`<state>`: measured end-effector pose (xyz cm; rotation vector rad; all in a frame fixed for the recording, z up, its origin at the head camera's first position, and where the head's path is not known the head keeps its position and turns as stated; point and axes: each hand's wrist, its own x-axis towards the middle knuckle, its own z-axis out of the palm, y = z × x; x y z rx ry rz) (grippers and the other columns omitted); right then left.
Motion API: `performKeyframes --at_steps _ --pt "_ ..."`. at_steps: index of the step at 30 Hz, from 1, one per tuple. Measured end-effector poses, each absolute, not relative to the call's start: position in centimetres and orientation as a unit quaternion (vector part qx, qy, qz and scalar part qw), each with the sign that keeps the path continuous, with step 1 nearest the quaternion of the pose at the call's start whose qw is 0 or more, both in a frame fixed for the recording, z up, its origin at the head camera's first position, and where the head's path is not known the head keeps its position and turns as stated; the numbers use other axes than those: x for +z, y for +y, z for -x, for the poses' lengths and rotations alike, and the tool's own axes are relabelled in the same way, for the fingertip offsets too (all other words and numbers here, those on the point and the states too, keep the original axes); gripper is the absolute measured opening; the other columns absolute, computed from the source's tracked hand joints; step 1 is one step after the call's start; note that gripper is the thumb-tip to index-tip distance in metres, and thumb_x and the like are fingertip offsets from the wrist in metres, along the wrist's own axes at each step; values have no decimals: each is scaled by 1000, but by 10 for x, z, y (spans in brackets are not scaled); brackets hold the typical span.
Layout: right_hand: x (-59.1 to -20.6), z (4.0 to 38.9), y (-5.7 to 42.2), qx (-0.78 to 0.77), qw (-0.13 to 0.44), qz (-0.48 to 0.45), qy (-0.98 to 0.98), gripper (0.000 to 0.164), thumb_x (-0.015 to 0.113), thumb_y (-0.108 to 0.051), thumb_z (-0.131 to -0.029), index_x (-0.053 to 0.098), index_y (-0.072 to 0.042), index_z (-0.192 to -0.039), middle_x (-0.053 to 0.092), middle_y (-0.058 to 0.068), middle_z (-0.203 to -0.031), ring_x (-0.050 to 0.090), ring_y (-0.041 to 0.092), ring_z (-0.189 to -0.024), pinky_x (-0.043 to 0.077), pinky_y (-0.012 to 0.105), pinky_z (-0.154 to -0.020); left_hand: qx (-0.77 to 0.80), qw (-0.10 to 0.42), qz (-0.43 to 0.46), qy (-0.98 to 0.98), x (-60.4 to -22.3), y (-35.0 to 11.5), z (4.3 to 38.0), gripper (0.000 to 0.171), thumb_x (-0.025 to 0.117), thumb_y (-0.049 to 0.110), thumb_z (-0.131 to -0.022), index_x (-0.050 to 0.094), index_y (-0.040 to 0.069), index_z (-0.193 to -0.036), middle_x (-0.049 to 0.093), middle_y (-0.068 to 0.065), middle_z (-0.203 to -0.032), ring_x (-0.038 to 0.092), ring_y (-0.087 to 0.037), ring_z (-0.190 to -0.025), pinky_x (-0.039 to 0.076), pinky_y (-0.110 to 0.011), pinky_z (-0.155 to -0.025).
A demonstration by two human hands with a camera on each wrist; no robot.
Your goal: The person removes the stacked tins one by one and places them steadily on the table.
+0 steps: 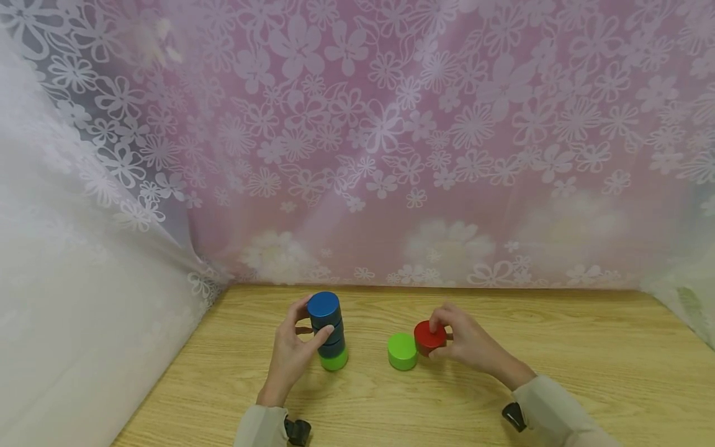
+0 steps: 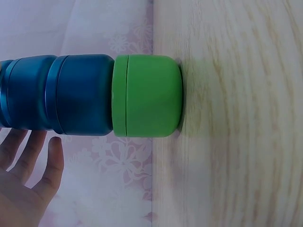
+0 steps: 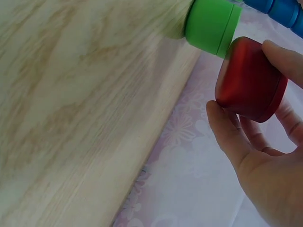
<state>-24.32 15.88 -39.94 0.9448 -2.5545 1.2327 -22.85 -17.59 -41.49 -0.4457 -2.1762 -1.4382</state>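
Three blue round tins (image 1: 324,304) stand in a column on a green round tin (image 1: 334,361), whose base rests on the table. My left hand (image 1: 292,352) grips the column's blue part, thumb at the near side and fingers behind. To the right, a second green tin (image 1: 402,352) sits on the table. Right beside it, my right hand (image 1: 472,344) holds a red round tin (image 3: 251,80) between thumb and fingers, one finger on its lid. In the right wrist view the red tin is raised off the wood, its edge at the green tin's lid; whether they touch I cannot tell.
The light wooden table (image 1: 586,347) ends at the back against a pink flowered curtain (image 1: 391,155). A whitish drape (image 1: 84,279) hangs along the left side. Black wrist straps (image 1: 514,416) show at both sleeves.
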Motion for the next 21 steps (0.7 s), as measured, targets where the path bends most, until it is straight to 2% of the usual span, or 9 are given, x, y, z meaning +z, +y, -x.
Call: performKeyframes --at_steps 5,14,21 --pt "-403 245 161 395 57 -311 -863 44 91 2 -66 52 -12 -83 51 2 -96 57 24 -95 55 33 -75 -526 245 163 -798 -414 -176 229 64 81 3 -86 51 1 -142 65 -15 -120 62 -33 -108 55 -51 -82" --pt "-410 247 160 369 40 -314 -874 46 91 -1 -64 49 -13 -79 44 0 -87 46 17 -82 40 27 -67 -525 247 165 -798 -414 -177 229 63 81 4 -87 52 2 -142 65 -15 -120 62 -33 -108 55 -50 -81" --pt "-417 246 157 358 11 -293 -887 47 91 1 -63 48 -13 -79 43 1 -87 44 18 -81 42 27 -68 -526 249 167 -796 -416 -178 229 60 80 5 -88 53 5 -141 66 -12 -119 62 -30 -106 55 -46 -80"
